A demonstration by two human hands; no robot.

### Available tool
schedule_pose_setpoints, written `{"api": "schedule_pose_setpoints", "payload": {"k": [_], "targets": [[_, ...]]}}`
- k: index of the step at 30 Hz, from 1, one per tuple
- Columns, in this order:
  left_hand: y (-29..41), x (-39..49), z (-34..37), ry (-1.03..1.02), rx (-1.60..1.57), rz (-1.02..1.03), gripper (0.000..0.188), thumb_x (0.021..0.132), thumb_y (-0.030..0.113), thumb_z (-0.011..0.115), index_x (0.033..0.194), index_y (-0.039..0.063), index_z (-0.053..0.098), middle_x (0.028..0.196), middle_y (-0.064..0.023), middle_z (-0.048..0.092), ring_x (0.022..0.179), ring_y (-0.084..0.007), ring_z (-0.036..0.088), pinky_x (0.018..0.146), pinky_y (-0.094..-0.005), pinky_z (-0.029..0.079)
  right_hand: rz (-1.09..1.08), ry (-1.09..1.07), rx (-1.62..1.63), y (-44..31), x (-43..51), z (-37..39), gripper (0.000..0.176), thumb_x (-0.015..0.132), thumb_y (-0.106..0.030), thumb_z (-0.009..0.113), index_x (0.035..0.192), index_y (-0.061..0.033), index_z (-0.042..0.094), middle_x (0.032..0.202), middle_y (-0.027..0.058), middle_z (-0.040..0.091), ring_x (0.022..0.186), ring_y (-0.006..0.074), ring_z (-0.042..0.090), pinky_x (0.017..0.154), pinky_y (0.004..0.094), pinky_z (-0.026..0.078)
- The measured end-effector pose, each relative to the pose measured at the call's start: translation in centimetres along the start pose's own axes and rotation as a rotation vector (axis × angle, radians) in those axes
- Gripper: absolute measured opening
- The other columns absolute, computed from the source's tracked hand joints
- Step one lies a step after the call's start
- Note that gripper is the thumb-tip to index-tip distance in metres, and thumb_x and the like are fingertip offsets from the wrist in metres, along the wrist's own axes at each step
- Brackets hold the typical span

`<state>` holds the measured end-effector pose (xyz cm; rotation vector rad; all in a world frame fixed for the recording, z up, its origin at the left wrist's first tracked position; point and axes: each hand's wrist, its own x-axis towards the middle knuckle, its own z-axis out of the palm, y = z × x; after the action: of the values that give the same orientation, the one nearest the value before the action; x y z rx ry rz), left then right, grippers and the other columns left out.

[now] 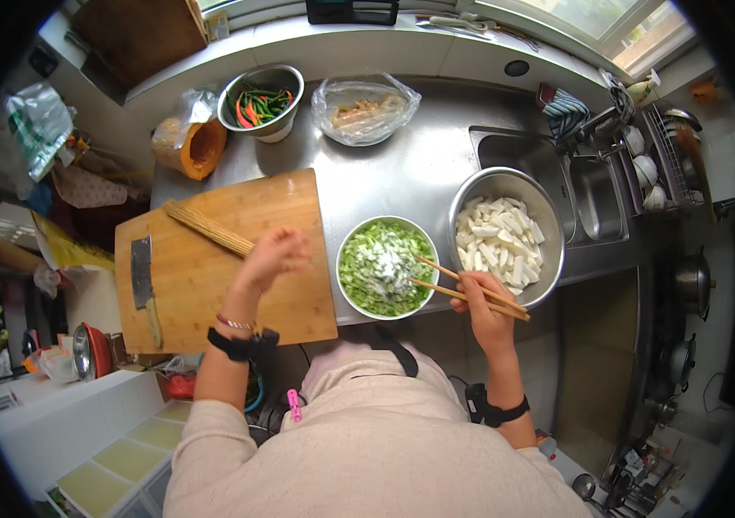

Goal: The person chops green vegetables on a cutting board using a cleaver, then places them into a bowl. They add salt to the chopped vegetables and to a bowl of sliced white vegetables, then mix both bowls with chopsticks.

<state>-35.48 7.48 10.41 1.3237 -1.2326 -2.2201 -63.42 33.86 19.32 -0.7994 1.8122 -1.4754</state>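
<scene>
My right hand (485, 309) grips a pair of wooden chopsticks (445, 289), their tips at the chopped greens (358, 272) in a white bowl (339, 288). White powder (393, 259) lies heaped on the greens. Over the right part of a wooden cutting board (244, 311), my left hand (275, 257) is raised with its fingers apart and slightly blurred, holding nothing. Beside it on the board is a bundle of thin sticks (205, 226), its near end hidden by that hand. A cleaver (143, 272) with a wooden handle rests at the board's left side.
A steel bowl (558, 259) of cut white pieces (503, 239) stands to the right, near the double sink (516, 155). Behind are a cut pumpkin (202, 155), a metal bowl (225, 123) of red and green chillies (260, 107), and a plastic bag (367, 110) holding food. A dish rack (659, 155) sits far right.
</scene>
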Motion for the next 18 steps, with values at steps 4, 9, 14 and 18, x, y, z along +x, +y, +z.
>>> {"api": "schedule_pose_setpoints", "payload": {"k": [4, 9, 14, 18], "targets": [[-6.1, -3.1, 6.3, 0.008, 0.034, -0.107, 0.036, 0.095, 0.016, 0.06, 0.127, 0.005, 0.049, 0.117, -0.0089, 0.056, 0.103, -0.0201, 0.06, 0.076, -0.0362, 0.057, 0.04, -0.087, 0.07, 1.1, 1.6, -0.7, 0.016, 0.096, -0.01, 0.058, 0.102, 0.0033, 0.064, 0.083, 0.005, 0.061, 0.061, 0.0102, 0.066, 0.052, 0.0204, 0.053], [-8.9, -4.0, 8.9, 0.115, -0.084, -0.098, 0.048, 0.096, 0.013, 0.058, 0.138, 0.006, 0.037, 0.126, -0.0108, 0.051, 0.11, -0.0209, 0.055, 0.077, -0.038, 0.058, 0.1, -0.213, 0.005, 2.1, 2.9, -1.8, 0.017, 0.096, -0.012, 0.057, 0.103, 0.0026, 0.064, 0.087, 0.0051, 0.059, 0.059, 0.011, 0.066, 0.049, 0.021, 0.053], [-9.6, -3.4, 9.1, -0.017, -0.108, -0.15, 0.085, 0.088, -0.004, 0.058, 0.154, 0.013, 0.007, 0.138, -0.0182, 0.043, 0.112, -0.0271, 0.055, 0.078, -0.0397, 0.059, 0.091, -0.185, 0.046, 1.4, 3.2, 0.5, 0.017, 0.096, -0.012, 0.058, 0.101, 0.0031, 0.065, 0.084, 0.0062, 0.06, 0.057, 0.0113, 0.064, 0.048, 0.0226, 0.052], [-9.3, -3.1, 8.1, 0.075, 0.024, -0.125, 0.098, 0.081, -0.002, 0.065, 0.155, 0.017, 0.003, 0.149, -0.0223, 0.026, 0.122, -0.0316, 0.048, 0.076, -0.0389, 0.059, -0.332, -0.261, -0.194, -0.9, 1.9, 0.9, 0.017, 0.096, -0.011, 0.059, 0.099, 0.0046, 0.066, 0.081, 0.0057, 0.062, 0.059, 0.0086, 0.064, 0.049, 0.0208, 0.051]]}}
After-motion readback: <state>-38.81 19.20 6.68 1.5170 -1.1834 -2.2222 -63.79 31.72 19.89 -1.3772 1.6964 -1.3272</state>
